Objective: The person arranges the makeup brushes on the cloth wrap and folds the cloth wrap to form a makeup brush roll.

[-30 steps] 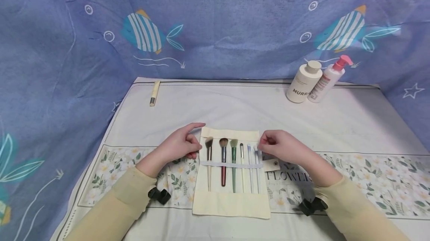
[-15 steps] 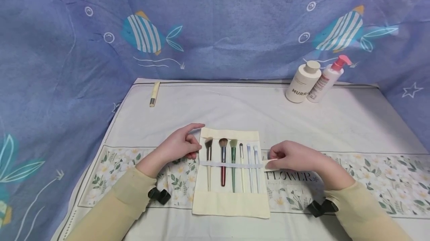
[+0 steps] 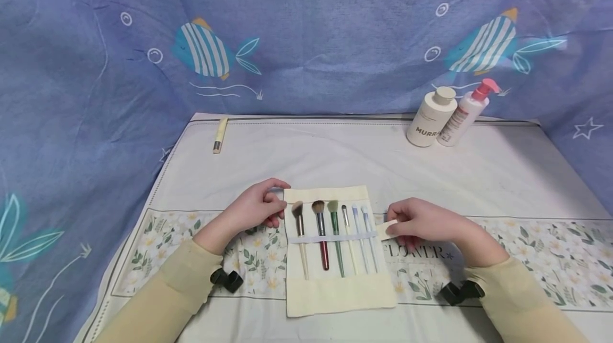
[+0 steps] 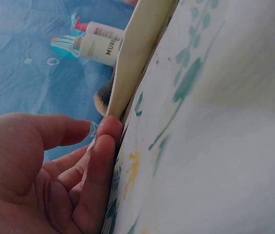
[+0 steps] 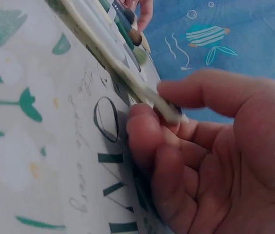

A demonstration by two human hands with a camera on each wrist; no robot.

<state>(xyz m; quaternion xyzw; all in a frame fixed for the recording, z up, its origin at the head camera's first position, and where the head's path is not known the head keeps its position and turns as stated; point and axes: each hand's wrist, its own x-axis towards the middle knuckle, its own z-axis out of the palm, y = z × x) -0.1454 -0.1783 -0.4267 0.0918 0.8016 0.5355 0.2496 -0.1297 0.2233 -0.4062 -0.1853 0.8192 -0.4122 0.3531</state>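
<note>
A cream cloth brush roll (image 3: 342, 295) lies spread on the table, slightly turned. Several makeup brushes (image 3: 323, 242) stand side by side under its pale elastic band (image 3: 332, 238), bristles toward the far side. My right hand (image 3: 426, 220) pinches the roll's short side tab (image 3: 387, 229) between thumb and fingers; in the right wrist view the tab (image 5: 166, 109) sits lifted between them. At the upper left edge, my left hand (image 3: 254, 205) touches the roll with loosely bent fingers. The left wrist view shows its thumb (image 4: 67, 130) apart from the fingertips at the cloth edge (image 4: 127, 63).
Two bottles stand at the back right: a white one (image 3: 428, 119) with a cap and a pump bottle (image 3: 463, 119) with a pink head. A cream tube (image 3: 220, 134) lies at the back left. A blue fish-print curtain (image 3: 306, 40) hangs behind the table.
My right hand has left the brush at the roll's right edge, moved right and taken hold of the tab. The roll has turned, its lower end shifting right. My left hand has barely moved.
</note>
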